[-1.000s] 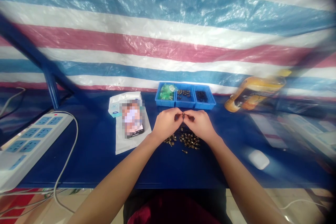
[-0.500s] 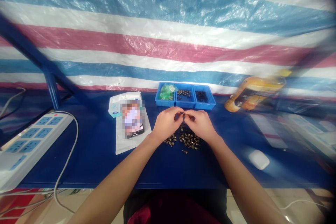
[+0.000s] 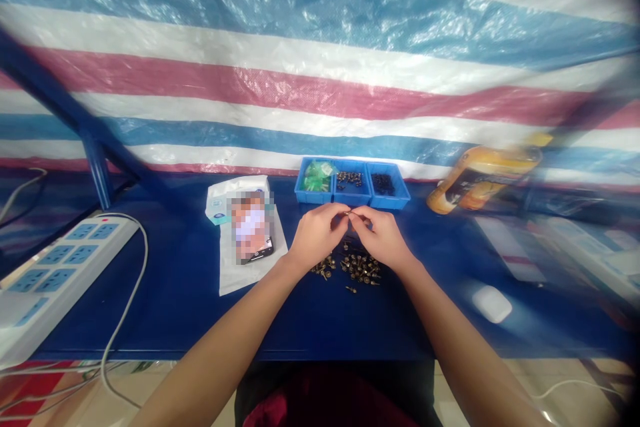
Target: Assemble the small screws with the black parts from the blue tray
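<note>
A striped plastic tarp (image 3: 320, 80) hangs behind a dark blue table (image 3: 165, 307). Just in front of the blue divided tray (image 3: 353, 203), the left hand (image 3: 317, 237) and right hand (image 3: 383, 237) meet, their fingertips pinching one tiny metal part (image 3: 349, 213) between them. A loose heap of brass screws (image 3: 361, 269) lies below the hands, and more small parts sit in the tray's compartments.

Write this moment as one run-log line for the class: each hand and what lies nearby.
left hand: pinching small brass fitting | right hand: pinching same fitting | below: loose brass fittings | ahead: blue divided tray
</note>
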`<state>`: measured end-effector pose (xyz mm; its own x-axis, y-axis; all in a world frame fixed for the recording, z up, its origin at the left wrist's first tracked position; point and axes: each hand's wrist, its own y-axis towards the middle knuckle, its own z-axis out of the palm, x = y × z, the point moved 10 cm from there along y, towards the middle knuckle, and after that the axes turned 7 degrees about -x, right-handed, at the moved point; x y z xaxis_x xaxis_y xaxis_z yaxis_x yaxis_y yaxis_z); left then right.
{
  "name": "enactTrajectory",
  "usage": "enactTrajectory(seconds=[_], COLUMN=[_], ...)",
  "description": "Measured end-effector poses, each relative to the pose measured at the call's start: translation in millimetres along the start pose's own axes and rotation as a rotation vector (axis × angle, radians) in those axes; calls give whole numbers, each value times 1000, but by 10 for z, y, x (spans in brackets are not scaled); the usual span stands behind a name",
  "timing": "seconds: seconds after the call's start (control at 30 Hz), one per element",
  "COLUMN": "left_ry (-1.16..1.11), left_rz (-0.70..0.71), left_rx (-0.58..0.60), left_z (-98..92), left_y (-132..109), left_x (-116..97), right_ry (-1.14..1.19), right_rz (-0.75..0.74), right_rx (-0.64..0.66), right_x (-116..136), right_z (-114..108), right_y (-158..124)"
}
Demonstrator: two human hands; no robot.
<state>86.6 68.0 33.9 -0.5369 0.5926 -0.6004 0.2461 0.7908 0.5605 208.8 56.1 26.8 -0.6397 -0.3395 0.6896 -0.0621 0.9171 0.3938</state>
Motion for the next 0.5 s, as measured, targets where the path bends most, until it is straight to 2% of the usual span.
enactTrajectory(seconds=[0.17,0.33,0.5], left_ry=[55,161,189], left_rz=[-16,-4,-3], left_rx=[-3,28,4], left_z=[-33,-18,-48], left_y=[9,-1,4], left_x=[6,-7,-31], right_ry=[25,17,-23], right_rz=[38,-1,-24], right_rx=[-46,-71,-79], right_x=[2,55,73], right_z=[-38,-49,-58], right_y=[0,7,14])
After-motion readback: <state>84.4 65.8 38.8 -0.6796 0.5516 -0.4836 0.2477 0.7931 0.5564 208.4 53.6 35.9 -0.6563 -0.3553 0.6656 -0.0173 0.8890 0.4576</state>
